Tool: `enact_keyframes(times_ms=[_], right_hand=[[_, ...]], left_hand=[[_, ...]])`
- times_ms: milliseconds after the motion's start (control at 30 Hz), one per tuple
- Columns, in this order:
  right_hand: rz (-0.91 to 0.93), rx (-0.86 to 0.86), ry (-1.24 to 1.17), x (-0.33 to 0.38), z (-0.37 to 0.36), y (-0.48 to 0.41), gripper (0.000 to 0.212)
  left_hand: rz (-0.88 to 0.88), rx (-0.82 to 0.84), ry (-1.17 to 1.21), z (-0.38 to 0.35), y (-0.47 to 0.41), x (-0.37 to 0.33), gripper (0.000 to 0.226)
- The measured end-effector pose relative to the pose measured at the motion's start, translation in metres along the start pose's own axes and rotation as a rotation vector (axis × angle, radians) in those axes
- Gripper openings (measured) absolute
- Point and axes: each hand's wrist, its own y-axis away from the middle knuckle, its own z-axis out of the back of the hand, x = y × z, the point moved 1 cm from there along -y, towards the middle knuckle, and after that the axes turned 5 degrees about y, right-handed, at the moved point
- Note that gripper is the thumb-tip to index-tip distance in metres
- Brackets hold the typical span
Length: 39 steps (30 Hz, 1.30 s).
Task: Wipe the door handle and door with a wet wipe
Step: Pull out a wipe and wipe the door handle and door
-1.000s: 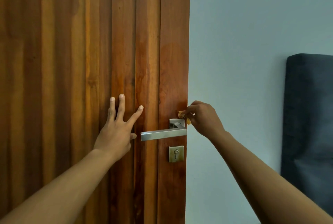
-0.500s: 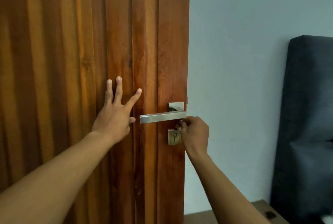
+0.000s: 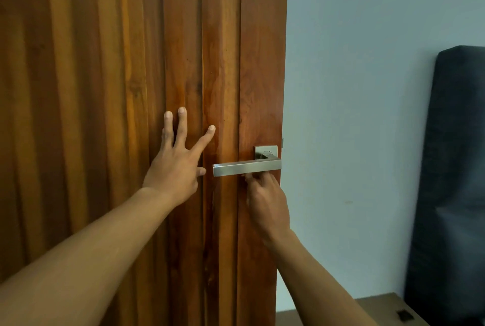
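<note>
Left grip [image 3: 174, 168] flat and splayed — right grip [image 3: 266, 205] raised, its back showing.

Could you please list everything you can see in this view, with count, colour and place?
door: one, reddish-brown ribbed wood, fills the left half.
door handle: one, silver lever, horizontal, near the door's right edge.
wall: one, pale blue-grey, right of the door.
padded panel: one, dark grey, far right.
low surface: one, brown, bottom right corner.
left hand: one, fingers spread flat on the door, left of the handle.
right hand: one, just under the handle, fingers reaching up to it; anything it holds is hidden.
</note>
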Motion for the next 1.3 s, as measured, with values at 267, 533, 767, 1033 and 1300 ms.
enact_keyframes(times_ms=[267,533,767,1033,1300], right_hand=[[0.112,0.022,0.059,0.01,-0.009,0.02,0.065],[0.206,0.123,0.176,0.013,-0.022,0.035,0.06],[0.214,0.099,0.065,0.015,-0.012,0.005,0.062],[0.295,0.142,0.194,-0.011,-0.004,0.018,0.049],[0.101,0.11,0.078,-0.053,0.012,0.006,0.013]], left_hand=[[-0.008,-0.002,0.017,0.0,0.001,0.0,0.097],[-0.007,-0.002,-0.003,-0.001,0.001,0.001,0.097],[0.013,0.007,-0.007,-0.001,0.001,0.001,0.097],[0.006,0.018,0.027,0.001,0.001,0.002,0.096],[0.01,0.026,0.013,0.002,0.001,0.0,0.095]])
